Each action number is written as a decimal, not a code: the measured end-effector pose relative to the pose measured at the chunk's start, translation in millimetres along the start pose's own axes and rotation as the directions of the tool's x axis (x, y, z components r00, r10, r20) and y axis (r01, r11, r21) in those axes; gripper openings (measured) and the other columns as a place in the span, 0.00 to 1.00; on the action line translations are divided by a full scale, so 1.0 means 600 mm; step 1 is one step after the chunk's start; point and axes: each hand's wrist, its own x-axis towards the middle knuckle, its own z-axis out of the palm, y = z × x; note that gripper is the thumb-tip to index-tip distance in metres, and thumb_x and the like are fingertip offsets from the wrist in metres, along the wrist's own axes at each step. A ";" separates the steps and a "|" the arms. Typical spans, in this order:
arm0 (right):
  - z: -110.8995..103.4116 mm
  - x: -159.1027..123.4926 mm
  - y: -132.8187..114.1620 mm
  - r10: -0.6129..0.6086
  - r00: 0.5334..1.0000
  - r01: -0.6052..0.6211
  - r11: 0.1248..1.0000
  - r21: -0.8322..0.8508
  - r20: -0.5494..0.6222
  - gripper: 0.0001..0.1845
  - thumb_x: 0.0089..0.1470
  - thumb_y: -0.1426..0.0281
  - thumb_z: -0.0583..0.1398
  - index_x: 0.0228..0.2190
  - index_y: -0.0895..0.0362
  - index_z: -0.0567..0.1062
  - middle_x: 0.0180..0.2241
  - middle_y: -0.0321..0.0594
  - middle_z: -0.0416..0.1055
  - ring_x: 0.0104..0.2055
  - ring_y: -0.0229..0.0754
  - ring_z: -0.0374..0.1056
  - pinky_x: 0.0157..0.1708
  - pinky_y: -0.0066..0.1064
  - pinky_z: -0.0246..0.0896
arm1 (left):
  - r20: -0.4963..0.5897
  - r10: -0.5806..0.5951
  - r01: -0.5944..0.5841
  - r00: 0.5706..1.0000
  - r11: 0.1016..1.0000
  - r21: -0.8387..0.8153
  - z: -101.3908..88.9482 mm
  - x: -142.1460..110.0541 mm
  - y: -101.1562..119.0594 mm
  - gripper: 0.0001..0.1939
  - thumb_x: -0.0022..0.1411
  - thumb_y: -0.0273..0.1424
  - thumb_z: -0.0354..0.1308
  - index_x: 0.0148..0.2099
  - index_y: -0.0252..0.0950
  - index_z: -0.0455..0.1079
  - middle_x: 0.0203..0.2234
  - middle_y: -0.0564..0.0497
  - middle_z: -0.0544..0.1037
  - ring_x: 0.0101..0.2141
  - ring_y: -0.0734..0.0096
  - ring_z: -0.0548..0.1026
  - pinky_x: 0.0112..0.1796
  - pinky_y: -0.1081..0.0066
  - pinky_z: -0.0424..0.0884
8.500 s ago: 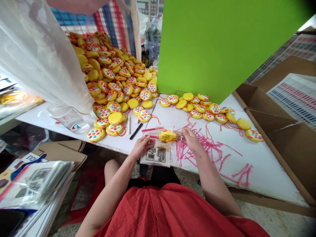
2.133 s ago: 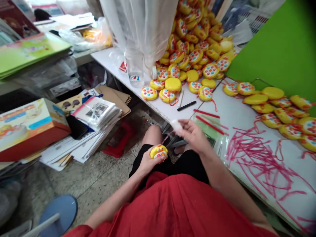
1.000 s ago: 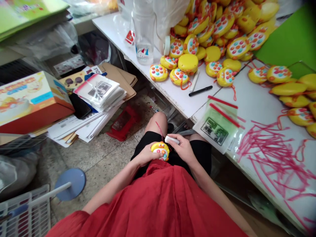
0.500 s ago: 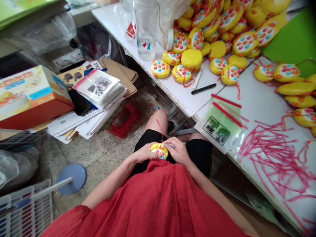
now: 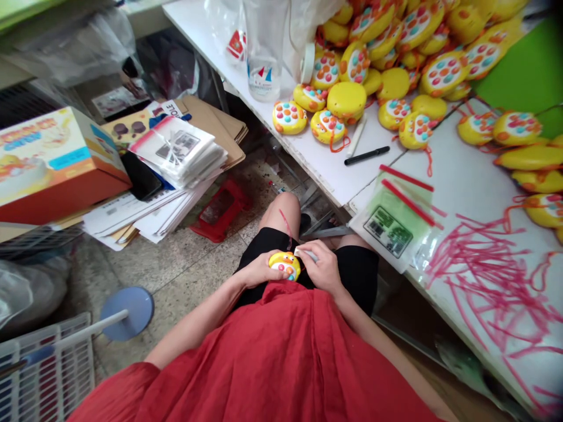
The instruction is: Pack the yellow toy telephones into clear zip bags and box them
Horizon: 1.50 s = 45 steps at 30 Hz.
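Observation:
In my lap, my left hand (image 5: 257,271) is closed round a small yellow toy (image 5: 285,264) with coloured buttons and a red cord (image 5: 287,225) trailing up over my knee. My right hand (image 5: 323,269) pinches a small white piece (image 5: 305,253) against the toy's right side. Several clear zip bags with red strips (image 5: 398,214) lie on the white table (image 5: 316,167) edge just above my right hand. A heap of the same yellow toys (image 5: 396,53) covers the table's far part.
A black marker (image 5: 366,155) and a white stick lie near the toys. A clear bottle (image 5: 263,55) stands on the table. On the floor at left are a boxed toy (image 5: 48,164), stacked bagged papers (image 5: 176,149), cardboard, a red stool (image 5: 220,211) and a white basket (image 5: 44,369). Red strings (image 5: 488,269) litter the table.
My hands have come down from the table with one toy into my lap. My right hand has brought the white piece against the toy. In the last half second little has moved.

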 end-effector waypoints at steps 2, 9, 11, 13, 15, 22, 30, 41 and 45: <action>0.001 0.001 -0.002 -0.050 0.998 0.050 0.999 -0.014 0.034 0.07 0.59 0.69 0.57 0.35 0.53 0.77 0.34 0.40 0.72 0.38 0.44 0.68 0.40 0.36 0.65 | -0.008 0.018 -0.017 1.000 0.999 0.038 0.001 0.000 0.000 0.27 0.43 0.36 0.72 0.44 0.32 0.68 0.33 0.51 0.75 0.31 0.74 0.71 0.34 0.75 0.68; 0.000 0.000 -0.001 -0.104 0.990 0.114 0.987 -0.114 0.093 0.09 0.61 0.69 0.56 0.34 0.53 0.77 0.33 0.42 0.73 0.37 0.46 0.67 0.39 0.39 0.64 | -0.017 0.052 -0.049 0.999 0.993 0.112 0.003 -0.001 0.001 0.27 0.45 0.36 0.70 0.45 0.31 0.67 0.35 0.50 0.74 0.32 0.74 0.71 0.35 0.74 0.67; 0.001 -0.001 -0.001 -0.132 0.984 0.144 0.985 -0.100 0.117 0.10 0.61 0.69 0.55 0.35 0.53 0.77 0.33 0.43 0.73 0.37 0.46 0.67 0.39 0.39 0.64 | -0.026 0.061 -0.057 0.998 0.988 0.140 0.004 -0.001 0.001 0.25 0.45 0.36 0.70 0.44 0.31 0.68 0.33 0.51 0.74 0.31 0.74 0.71 0.34 0.75 0.67; 0.001 -0.002 -0.001 -0.133 0.978 0.153 0.981 -0.118 0.162 0.10 0.60 0.69 0.55 0.34 0.54 0.77 0.32 0.43 0.72 0.36 0.47 0.66 0.38 0.40 0.64 | -0.027 0.065 -0.060 0.998 0.987 0.150 0.005 -0.001 0.003 0.25 0.45 0.37 0.70 0.43 0.31 0.68 0.32 0.51 0.74 0.31 0.74 0.71 0.33 0.75 0.66; -0.001 0.000 0.000 -0.081 0.987 0.099 0.987 -0.130 0.139 0.10 0.60 0.69 0.56 0.33 0.53 0.78 0.31 0.42 0.72 0.36 0.47 0.66 0.38 0.39 0.64 | -0.024 0.055 -0.051 0.998 0.990 0.134 0.007 -0.002 0.005 0.26 0.45 0.37 0.70 0.44 0.31 0.68 0.33 0.51 0.74 0.32 0.74 0.71 0.34 0.75 0.67; -0.008 0.011 -0.008 0.116 0.991 -0.115 0.993 0.020 -0.064 0.06 0.58 0.66 0.60 0.34 0.52 0.78 0.34 0.39 0.74 0.38 0.45 0.68 0.41 0.37 0.64 | -0.014 0.024 -0.022 1.000 0.992 0.121 0.012 -0.003 0.009 0.27 0.44 0.35 0.70 0.46 0.31 0.67 0.35 0.49 0.75 0.32 0.73 0.72 0.34 0.74 0.68; 0.010 0.013 -0.015 -0.083 0.995 0.084 0.996 -0.010 0.060 0.07 0.59 0.69 0.58 0.35 0.51 0.78 0.34 0.40 0.74 0.38 0.45 0.67 0.39 0.39 0.64 | -0.048 0.062 -0.051 0.997 0.977 0.205 0.012 -0.001 0.006 0.23 0.45 0.34 0.68 0.42 0.32 0.68 0.32 0.52 0.74 0.30 0.74 0.70 0.32 0.74 0.67; 0.002 0.011 -0.002 -0.127 0.983 0.141 0.985 -0.099 0.132 0.10 0.61 0.71 0.55 0.34 0.52 0.78 0.32 0.41 0.72 0.37 0.47 0.64 0.38 0.40 0.62 | -0.028 0.052 -0.046 0.998 0.980 0.194 0.014 0.002 0.004 0.24 0.45 0.34 0.68 0.44 0.32 0.68 0.33 0.51 0.74 0.31 0.74 0.71 0.34 0.74 0.67; 0.003 0.013 -0.003 -0.168 0.962 0.187 0.980 -0.073 0.213 0.10 0.60 0.71 0.56 0.33 0.52 0.78 0.32 0.40 0.72 0.37 0.46 0.64 0.39 0.41 0.62 | -0.038 0.070 -0.060 0.997 0.975 0.213 0.014 0.000 0.008 0.22 0.44 0.33 0.69 0.41 0.32 0.68 0.31 0.53 0.73 0.30 0.74 0.70 0.33 0.74 0.66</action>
